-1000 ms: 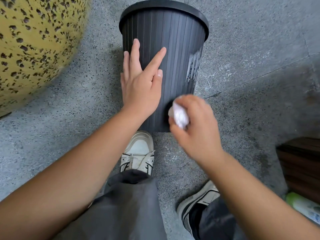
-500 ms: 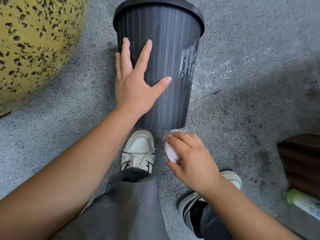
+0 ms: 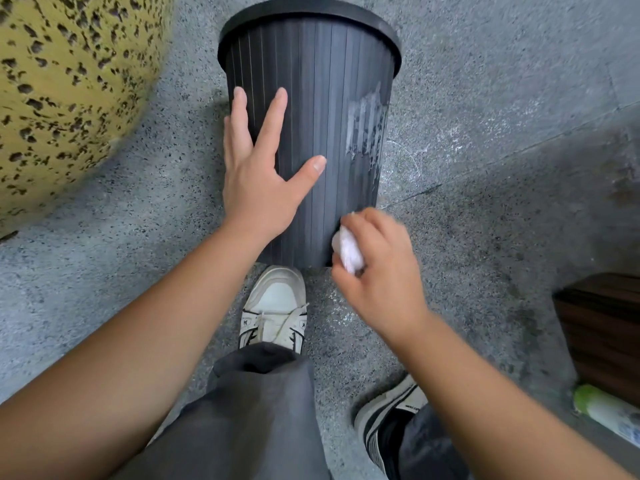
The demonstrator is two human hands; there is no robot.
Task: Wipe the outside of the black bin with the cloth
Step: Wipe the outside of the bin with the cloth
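Observation:
The black ribbed bin (image 3: 322,98) stands upright on the grey floor right in front of my feet. A patch of whitish smear (image 3: 365,128) marks its right side. My left hand (image 3: 258,178) lies flat against the bin's near wall, fingers spread. My right hand (image 3: 377,275) is closed around a small crumpled white cloth (image 3: 349,251), which sits against the bin's lower right edge near the floor.
A large yellow speckled rounded object (image 3: 69,88) stands to the bin's left. At the right edge are a dark wooden box (image 3: 602,327) and a green-capped spray bottle (image 3: 606,414) lying on the floor. My two shoes (image 3: 275,306) stand just behind the bin.
My right hand with the cloth dropped from the bin's lower wall to the floor, then came back up to the bin's bottom right edge. My left thumb spread out and the hand stayed put.

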